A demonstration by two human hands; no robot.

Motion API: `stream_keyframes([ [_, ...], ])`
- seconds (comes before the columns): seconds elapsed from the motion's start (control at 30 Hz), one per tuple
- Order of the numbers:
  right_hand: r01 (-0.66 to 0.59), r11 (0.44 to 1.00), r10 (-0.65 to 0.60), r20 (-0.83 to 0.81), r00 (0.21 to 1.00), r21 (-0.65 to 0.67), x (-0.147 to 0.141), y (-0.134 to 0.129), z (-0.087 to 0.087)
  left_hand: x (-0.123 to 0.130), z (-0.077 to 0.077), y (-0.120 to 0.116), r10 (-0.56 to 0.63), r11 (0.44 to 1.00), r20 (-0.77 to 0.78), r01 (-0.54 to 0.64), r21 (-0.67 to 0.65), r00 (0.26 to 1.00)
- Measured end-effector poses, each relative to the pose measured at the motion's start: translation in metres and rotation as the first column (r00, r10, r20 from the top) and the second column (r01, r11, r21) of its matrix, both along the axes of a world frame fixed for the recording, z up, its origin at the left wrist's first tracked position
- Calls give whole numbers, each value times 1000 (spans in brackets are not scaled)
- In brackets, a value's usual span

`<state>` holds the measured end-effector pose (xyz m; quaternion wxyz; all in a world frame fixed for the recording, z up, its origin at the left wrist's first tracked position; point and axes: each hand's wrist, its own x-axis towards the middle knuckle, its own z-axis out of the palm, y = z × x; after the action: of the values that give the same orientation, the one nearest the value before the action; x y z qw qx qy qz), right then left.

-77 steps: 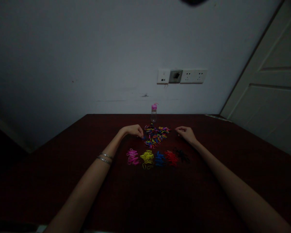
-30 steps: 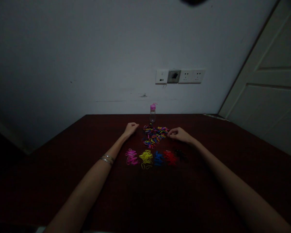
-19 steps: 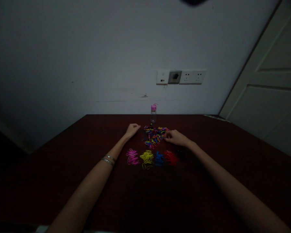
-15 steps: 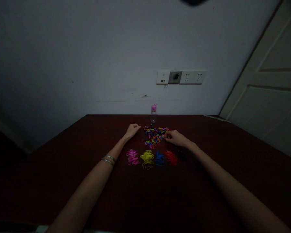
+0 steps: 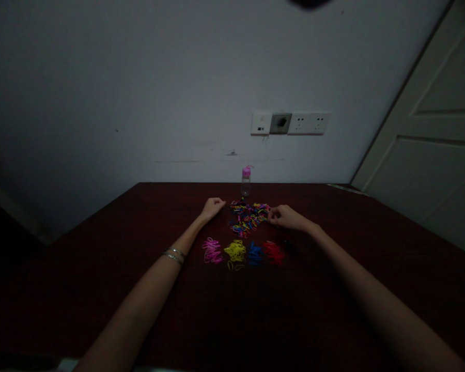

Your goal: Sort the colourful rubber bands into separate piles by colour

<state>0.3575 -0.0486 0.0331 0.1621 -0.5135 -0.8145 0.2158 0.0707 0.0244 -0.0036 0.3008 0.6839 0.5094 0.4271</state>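
Note:
A loose heap of mixed-colour bands (image 5: 248,218) lies on the dark red table (image 5: 170,196). My right hand (image 5: 283,217) is at the heap's right edge, its fingers pinched together; whatever they hold is too small to make out. Left of the heap, my left hand (image 5: 213,207) rests on the table with its fingers curled in, and nothing shows in it. Nearer to me lie a pink pile (image 5: 212,251), a yellow pile (image 5: 235,251), a blue pile (image 5: 254,254) and a red pile (image 5: 273,252) in a row. Some dark bands (image 5: 289,246) sit right of the red ones.
Behind the heap a clear bottle with a pink cap (image 5: 246,182) stands upright near the wall. Sockets (image 5: 309,124) are set in the wall above the table. A pale panelled door (image 5: 430,144) is at the right.
My right hand has shifted slightly to the right, away from the middle of the mixed heap. My left hand and the sorted piles have not visibly moved.

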Motion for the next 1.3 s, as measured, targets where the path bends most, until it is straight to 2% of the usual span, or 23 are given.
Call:
stream_keyframes([
  [0.23, 49, 990, -54, -31, 998, -134, 4, -2, 1, 0, 0, 0, 5, 1000, -1, -5, -6, 1000],
  [0.47, 84, 990, -85, 0, 996, -111, 10, 0, 3, 0, -1, 2, -1, 1000, -6, 1, 11, 1000],
  [0.73, 33, 980, -88, -279, 956, -194, 5, -1, 3, 0, -2, 0, -18, 1000, 1, 18, 20, 1000],
  [0.83, 10, 980, -80, -348, 934, -198, 2, -2, 8, 4, 6, -4, -100, 994, -9, 100, 41, 995],
  [0.93, -8, 982, -68, -390, 918, -190, -3, -4, 12, 17, 24, -15, -234, 969, -77, 239, 60, 969],
  [1.07, -25, 979, -69, -441, 895, -203, -12, -8, 17, 45, 45, -35, -484, 875, -95, 483, -26, 870],
  [1.17, -50, 974, -63, -472, 880, -221, -18, -12, 20, 62, 50, -47, -589, 808, -113, 579, -111, 800],
  [1.3, -69, 967, -58, -474, 879, -245, -21, -13, 22, 68, 48, -53, -620, 784, -126, 606, -137, 774],
])
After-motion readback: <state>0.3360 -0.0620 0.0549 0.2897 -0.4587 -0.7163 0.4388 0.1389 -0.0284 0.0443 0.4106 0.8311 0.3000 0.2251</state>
